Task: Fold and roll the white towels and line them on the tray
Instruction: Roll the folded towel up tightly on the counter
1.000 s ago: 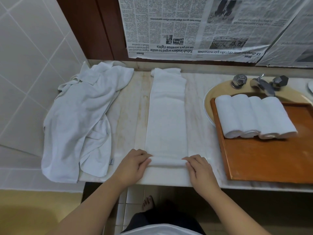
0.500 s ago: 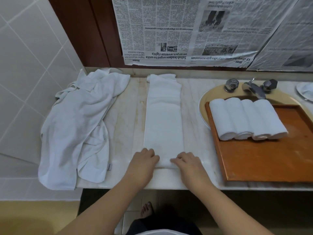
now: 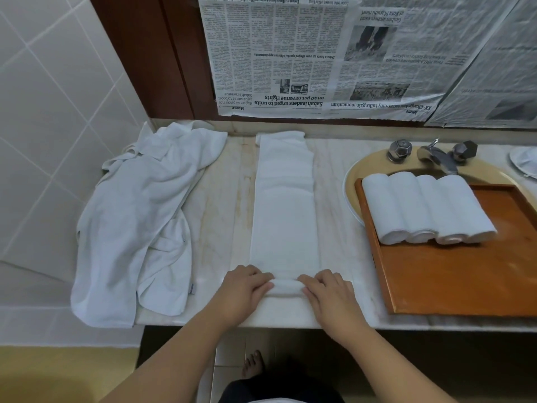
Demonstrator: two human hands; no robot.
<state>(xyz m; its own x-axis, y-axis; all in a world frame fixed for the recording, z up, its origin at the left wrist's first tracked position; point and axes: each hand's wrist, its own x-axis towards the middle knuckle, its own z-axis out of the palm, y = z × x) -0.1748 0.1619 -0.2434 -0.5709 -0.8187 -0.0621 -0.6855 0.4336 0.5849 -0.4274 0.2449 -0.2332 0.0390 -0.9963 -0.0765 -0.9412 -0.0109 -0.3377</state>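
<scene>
A white towel [image 3: 284, 210], folded into a long narrow strip, lies lengthwise on the marble counter [image 3: 337, 199]. Its near end is turned into a small roll [image 3: 286, 287]. My left hand [image 3: 245, 289] grips the roll's left end with curled fingers. On the roll's right end, my right hand [image 3: 328, 295] holds it the same way. Several rolled white towels [image 3: 424, 207] lie side by side at the far end of the wooden tray [image 3: 465, 283] on the right.
A heap of loose white towels [image 3: 139, 222] covers the counter's left end and hangs over its front edge. The tray rests over a sink [image 3: 353, 181] with a tap [image 3: 436, 155]. Newspaper [image 3: 334, 53] covers the wall behind. A tiled wall stands at left.
Both hands have turned the towel's near end over, so the roll has grown slightly and moved a little away from me. The hands sit closer together than a second ago.
</scene>
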